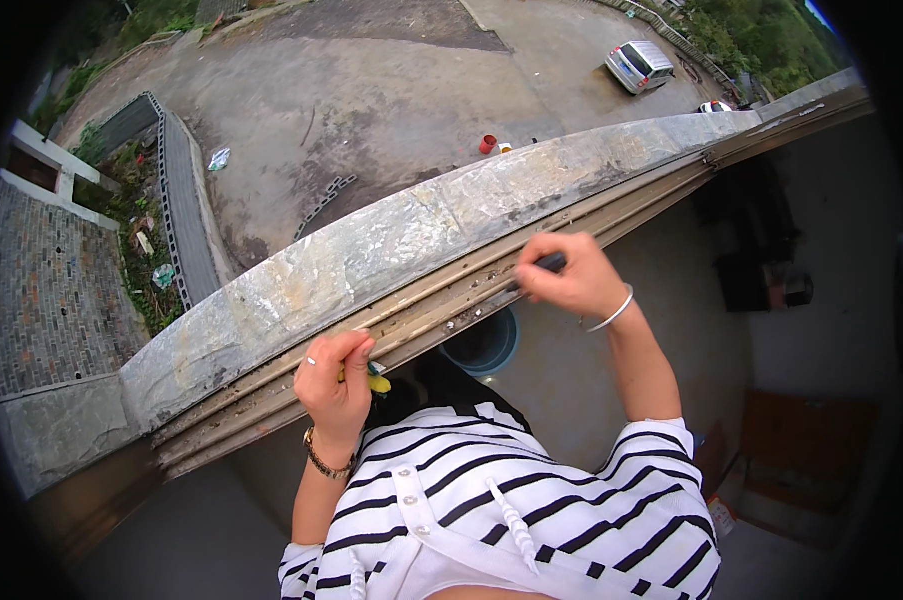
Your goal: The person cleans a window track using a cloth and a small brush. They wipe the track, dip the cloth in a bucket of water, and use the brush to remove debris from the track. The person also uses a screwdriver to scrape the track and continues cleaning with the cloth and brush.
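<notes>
A dirty window track (412,322) with several metal rails runs slantwise along a stone sill, dark grit lying in its grooves. My right hand (578,275) is closed around a black-handled tool (552,262), held over the track's middle. The tool's working end is blurred and partly hidden at the groove, so its kind is unclear. Farther left, my left hand (334,385) is pinched at the inner edge of the track. A small yellow and green piece (379,383), perhaps a sponge, shows beside its fingers, mostly hidden behind them.
Beyond the track lies the rough grey stone sill (372,250), dropping to a paved yard with a silver van (640,66) and a red bucket (488,144). Below the track, indoors, a round blue-rimmed tub (513,345) stands on the floor. A brown wooden piece (807,450) is at right.
</notes>
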The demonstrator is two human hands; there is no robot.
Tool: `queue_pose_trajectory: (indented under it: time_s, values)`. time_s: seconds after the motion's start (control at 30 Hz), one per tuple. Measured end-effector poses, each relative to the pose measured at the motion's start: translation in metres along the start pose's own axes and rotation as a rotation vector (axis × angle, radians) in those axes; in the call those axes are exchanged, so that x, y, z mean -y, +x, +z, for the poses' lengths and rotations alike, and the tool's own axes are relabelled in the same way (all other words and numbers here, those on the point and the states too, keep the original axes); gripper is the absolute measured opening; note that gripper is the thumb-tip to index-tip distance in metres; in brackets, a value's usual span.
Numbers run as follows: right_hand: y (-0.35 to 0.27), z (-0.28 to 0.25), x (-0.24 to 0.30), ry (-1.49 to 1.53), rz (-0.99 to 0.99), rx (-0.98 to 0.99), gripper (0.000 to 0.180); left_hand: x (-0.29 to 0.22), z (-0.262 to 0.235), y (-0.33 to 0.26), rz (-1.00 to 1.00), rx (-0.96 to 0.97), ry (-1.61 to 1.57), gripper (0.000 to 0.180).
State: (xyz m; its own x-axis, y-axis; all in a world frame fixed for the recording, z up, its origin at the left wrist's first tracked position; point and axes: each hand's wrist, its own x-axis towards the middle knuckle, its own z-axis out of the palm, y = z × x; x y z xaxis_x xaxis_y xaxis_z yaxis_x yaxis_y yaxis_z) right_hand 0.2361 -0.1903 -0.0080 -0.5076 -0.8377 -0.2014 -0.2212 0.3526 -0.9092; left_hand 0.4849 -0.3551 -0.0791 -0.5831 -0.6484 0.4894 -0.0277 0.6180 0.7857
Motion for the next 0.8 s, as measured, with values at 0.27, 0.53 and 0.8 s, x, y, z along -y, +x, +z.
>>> queue_pose_trajectory:
  time_s: [0.27, 0.53, 0.8]
  values:
    - [-0.001, 0.018, -0.008, -0.127, -0.149, 0.194, 0.009, -0.001, 0.004, 0.004, 0.048, -0.028, 0.003, 0.012]
    - [-0.012, 0.036, 0.018, -0.186, -0.478, 0.001, 0.017, -0.005, 0.008, 0.008, 0.246, 0.097, 0.05, 0.034]
    - [-0.004, 0.056, 0.025, -0.192, -0.549, 0.173, 0.037, -0.007, -0.002, 0.009, 0.207, 0.244, 0.079, 0.025]
